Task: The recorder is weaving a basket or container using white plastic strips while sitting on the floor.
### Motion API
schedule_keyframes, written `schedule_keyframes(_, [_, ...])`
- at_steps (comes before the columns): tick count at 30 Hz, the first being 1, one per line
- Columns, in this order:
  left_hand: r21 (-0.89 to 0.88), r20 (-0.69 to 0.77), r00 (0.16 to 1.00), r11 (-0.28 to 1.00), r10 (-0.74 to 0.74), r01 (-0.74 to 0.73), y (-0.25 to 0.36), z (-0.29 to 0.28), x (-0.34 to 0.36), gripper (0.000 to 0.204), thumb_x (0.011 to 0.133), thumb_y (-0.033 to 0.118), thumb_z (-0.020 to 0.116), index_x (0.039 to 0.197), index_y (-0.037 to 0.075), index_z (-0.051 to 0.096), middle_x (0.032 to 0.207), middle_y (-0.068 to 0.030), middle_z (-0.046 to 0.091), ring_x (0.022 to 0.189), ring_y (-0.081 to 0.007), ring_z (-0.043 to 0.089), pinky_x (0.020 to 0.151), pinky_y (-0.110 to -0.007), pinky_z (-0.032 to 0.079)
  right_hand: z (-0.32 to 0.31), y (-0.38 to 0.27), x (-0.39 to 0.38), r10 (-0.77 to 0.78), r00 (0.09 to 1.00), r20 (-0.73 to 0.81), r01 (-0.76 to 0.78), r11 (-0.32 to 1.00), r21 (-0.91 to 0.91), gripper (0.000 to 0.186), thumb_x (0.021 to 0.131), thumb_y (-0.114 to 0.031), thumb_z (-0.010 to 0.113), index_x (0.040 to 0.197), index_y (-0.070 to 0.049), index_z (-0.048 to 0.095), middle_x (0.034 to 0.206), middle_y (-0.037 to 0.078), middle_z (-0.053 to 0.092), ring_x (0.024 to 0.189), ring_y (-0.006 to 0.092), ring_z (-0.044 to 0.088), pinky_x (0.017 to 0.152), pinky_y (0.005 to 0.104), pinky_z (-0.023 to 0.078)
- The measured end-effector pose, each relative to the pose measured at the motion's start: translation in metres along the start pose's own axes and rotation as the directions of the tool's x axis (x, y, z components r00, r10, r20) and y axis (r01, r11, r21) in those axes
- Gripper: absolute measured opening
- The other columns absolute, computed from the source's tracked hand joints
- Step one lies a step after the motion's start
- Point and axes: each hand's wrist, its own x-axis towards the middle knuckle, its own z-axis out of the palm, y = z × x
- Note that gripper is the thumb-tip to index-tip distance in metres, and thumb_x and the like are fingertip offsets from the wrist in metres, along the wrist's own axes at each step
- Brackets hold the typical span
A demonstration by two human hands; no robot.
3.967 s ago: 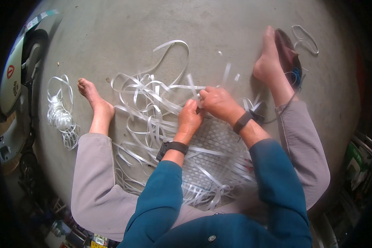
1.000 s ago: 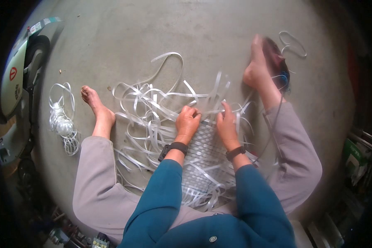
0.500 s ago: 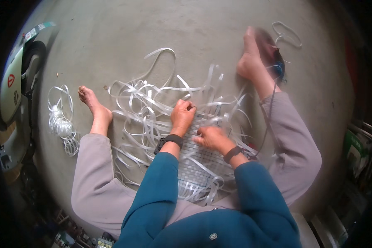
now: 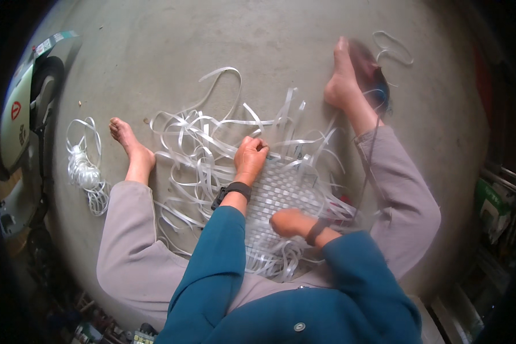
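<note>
Between my legs lies a woven panel of white plastic strapping, with loose strap ends spreading from its far and left sides and a tangle along its near edge. At the far left corner of the weave, my left hand is closed, its fingers pinching a white strap at the edge. My right hand is over the near right part of the panel, fingers curled in and slightly blurred. Whatever it grips, if anything, is hidden.
A bundle of white strapping sits on the concrete floor beyond my left foot. A wheeled vehicle stands at the far left. A dark round item is beside my right foot. Cluttered goods line the right edge.
My right hand has moved nearer to me across the panel, and its fingers have gone from spread to curled. The left hand stays at about the same corner.
</note>
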Motion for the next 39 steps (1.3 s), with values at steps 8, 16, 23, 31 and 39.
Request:
schedule_keyframes(8, [0.068,0.081,0.996,0.997,-0.048,0.042,-0.001,-0.008,0.000,0.015,0.078,0.024,0.071,0.086,0.011,0.069,0.093,-0.0058,0.061,0.087,-0.0269,0.062,0.074,-0.040,0.049,-0.088,0.008,-0.074,0.105,0.952,-0.288,0.056,0.864,0.501,0.018,0.089,-0.017,0.060,0.096,-0.002,0.067,0.070,0.014,0.065,0.059,0.0242,0.063,0.059,0.0380,0.050])
schedule_keyframes(16, [0.036,0.025,0.999,0.999,-0.022,0.021,-0.003,0.002,0.000,0.014,0.074,0.021,0.075,0.080,0.010,0.069,0.085,-0.0059,0.060,0.080,-0.0242,0.061,0.071,-0.036,0.048,-0.177,0.092,-0.134,0.608,0.651,-0.454,0.074,0.545,0.835,0.029,0.092,-0.022,0.063,0.114,-0.002,0.062,0.068,0.001,0.058,0.053,0.0086,0.055,0.050,0.0239,0.046])
schedule_keyframes(23, [0.047,0.027,1.000,0.999,-0.012,0.011,-0.001,0.000,0.000,0.012,0.077,0.023,0.071,0.082,0.012,0.068,0.090,-0.0052,0.061,0.082,-0.0270,0.062,0.071,-0.040,0.049,-0.206,0.111,-0.132,0.501,0.084,-0.861,-0.230,0.851,0.472,0.060,0.088,-0.034,0.071,0.136,-0.003,0.051,0.105,0.011,0.064,0.085,0.0193,0.064,0.071,0.0334,0.053])
schedule_keyframes(31, [0.018,0.005,0.999,0.999,-0.034,0.034,-0.004,-0.008,-0.003,0.013,0.075,0.023,0.073,0.078,0.012,0.068,0.084,-0.0033,0.059,0.080,-0.0221,0.061,0.069,-0.036,0.047,-0.207,0.013,-0.091,-0.427,0.089,-0.900,-0.367,0.826,-0.429,0.044,0.083,-0.015,0.071,0.124,-0.005,0.059,0.117,0.016,0.062,0.111,0.0301,0.057,0.088,0.0387,0.051])
schedule_keyframes(39, [0.021,0.018,1.000,1.000,-0.021,0.020,-0.004,-0.007,-0.003,0.012,0.077,0.022,0.071,0.084,0.013,0.069,0.091,-0.0053,0.062,0.083,-0.0281,0.064,0.071,-0.041,0.051,-0.028,-0.059,-0.002,-0.277,0.815,-0.509,0.371,0.924,0.092,0.010,0.079,-0.006,0.060,0.089,-0.005,0.063,0.093,0.012,0.062,0.088,0.0334,0.061,0.074,0.0449,0.053])
